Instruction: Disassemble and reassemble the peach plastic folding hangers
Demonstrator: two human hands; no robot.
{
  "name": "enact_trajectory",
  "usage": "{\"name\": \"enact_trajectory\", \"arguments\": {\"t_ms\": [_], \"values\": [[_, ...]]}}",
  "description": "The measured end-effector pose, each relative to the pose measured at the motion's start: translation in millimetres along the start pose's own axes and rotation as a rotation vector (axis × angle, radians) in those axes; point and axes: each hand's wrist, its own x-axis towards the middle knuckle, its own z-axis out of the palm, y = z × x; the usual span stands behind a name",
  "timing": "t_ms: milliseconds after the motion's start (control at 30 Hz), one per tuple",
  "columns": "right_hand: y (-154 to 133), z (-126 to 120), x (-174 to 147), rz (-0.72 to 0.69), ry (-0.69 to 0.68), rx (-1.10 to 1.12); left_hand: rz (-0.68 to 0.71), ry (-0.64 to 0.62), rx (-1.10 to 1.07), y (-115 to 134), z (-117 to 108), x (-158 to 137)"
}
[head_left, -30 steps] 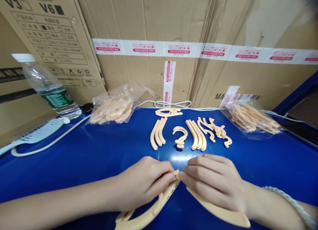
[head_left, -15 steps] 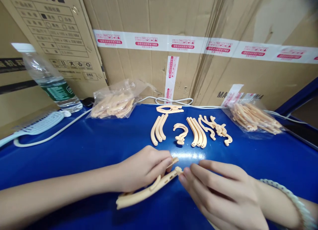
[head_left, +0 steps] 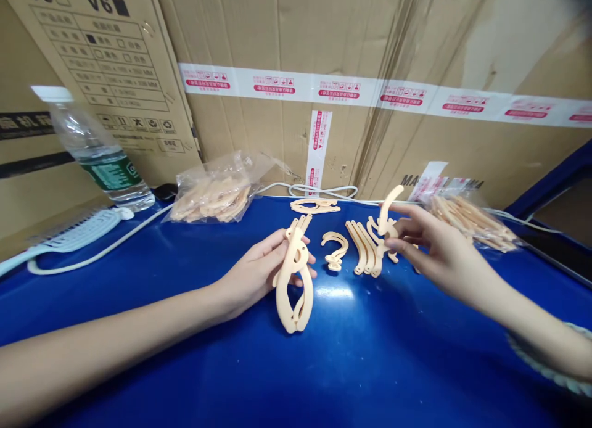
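My left hand (head_left: pixel 261 271) is closed around a cream plastic folding hanger (head_left: pixel 282 295), its two curved arms folded together and pointing down toward me. At the right, my right hand (head_left: pixel 432 240) pinches a small curved cream piece (head_left: pixel 391 207) upright above a cluster of similar small parts (head_left: pixel 372 229), partly hidden by the fingers. Between the hands lie cream hooks (head_left: pixel 341 249) and, beside them, a row of three curved hanger arms (head_left: pixel 363 249). More curved arms (head_left: pixel 303 221) show behind my left hand, mostly covered. Another folded hanger (head_left: pixel 326 208) rests at the back.
Clear bags of cream parts stand at the back left (head_left: pixel 213 197) and back right (head_left: pixel 472 221). A water bottle (head_left: pixel 108 169), a pale blue hairbrush (head_left: pixel 90 234) and a white cable (head_left: pixel 111 258) occupy the left. Cardboard boxes (head_left: pixel 277 33) wall off the blue table's (head_left: pixel 296 378) far edge.
My left hand has turned the hanger from lying sideways to pointing toward me. My right hand has left the hanger, moved to the back right and now pinches a small curved piece.
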Motion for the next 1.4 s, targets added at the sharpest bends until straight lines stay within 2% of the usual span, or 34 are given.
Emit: {"name": "enact_trajectory", "arguments": {"t_ms": [133, 300, 400, 500, 567, 600, 633, 667, 733, 833, 933, 1167, 1233, 1400], "values": [[28, -22, 5, 0.162, -0.138, -0.013, -0.032, 0.057, -0.096, 2, -2, 2], [56, -27, 9, 0.283, -0.237, -0.235, -0.044, 0.064, -0.081, 1, -1, -2], [63, -25, 8, 0.345, -0.238, -0.423, -0.021, 0.058, 0.025, 0, 0, -4], [56, -22, 7, 0.367, -0.164, -0.566, -0.011, 0.045, 0.107, -1, 0, -4], [40, -16, 5, 0.255, -0.070, -0.560, 0.005, 0.029, 0.172, -2, 0, -3], [28, -10, 3, 0.135, -0.025, -0.525, 0.017, 0.018, 0.211, -3, 0, -3], [16, -3, 1, -0.041, 0.031, -0.451, 0.027, 0.008, 0.253, -4, 1, -3], [2, 5, -3, -0.225, 0.038, -0.373, 0.036, -0.003, 0.295, -4, 1, -3], [-23, 22, -12, -0.510, -0.051, -0.322, 0.060, -0.035, 0.373, -5, 3, -4], [-49, 44, -26, -0.754, -0.091, -0.314, 0.089, -0.092, 0.457, -6, 6, -8], [-56, 53, -33, -0.824, -0.066, -0.312, 0.073, -0.119, 0.496, -6, 7, -11], [-51, 52, -34, -0.855, -0.015, -0.452, 0.037, -0.106, 0.519, -5, 6, -12], [-50, 52, -34, -0.828, -0.010, -0.512, 0.059, -0.090, 0.506, -5, 6, -12], [-46, 54, -34, -0.652, -0.081, -0.604, 0.104, -0.084, 0.559, -3, 6, -12]]}}
